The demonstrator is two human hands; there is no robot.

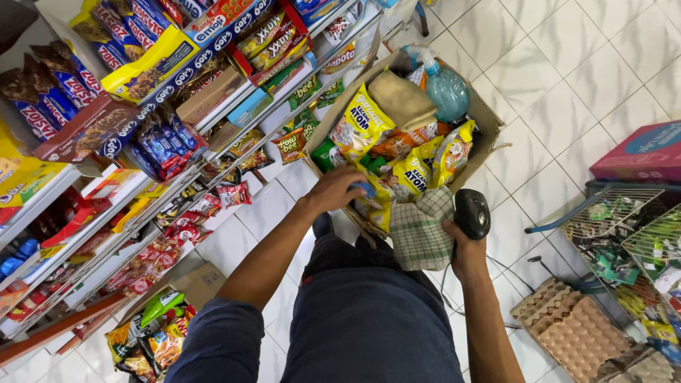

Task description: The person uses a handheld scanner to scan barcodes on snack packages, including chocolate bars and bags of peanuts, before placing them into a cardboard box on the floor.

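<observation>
Head view: a person stands in a shop aisle, looking down at both bare arms stretched forward over dark blue trousers.
Left hand: the left hand [335, 190] reaches forward, palm down, fingers curled onto a small blue packet [363, 189] at the near edge of the open brown cardboard box [484, 117]; it appears to be grasping that packet, though the fingers hide most of it.
Right hand: the right hand [462, 245] is clenched around the grip of a black handheld barcode scanner [472, 213], with a green-and-white checked cloth [420, 230] pinned against it on the inner side.
Box contents: yellow snack bags [363, 122], a folded tan cloth [399, 99] and a clear blue spray bottle [445, 89] fill the box to its rim.
Edges: white metal shelving [234, 106] packed with goods runs close along the left; the box touches its lower tier.
Open room: white tiled floor [567, 64] lies free beyond and right of the box; a wire basket [624, 213] and stacked brown egg trays [574, 330] stand at lower right.
Packet position: directly under the left fingers, just left of the checked cloth.
</observation>
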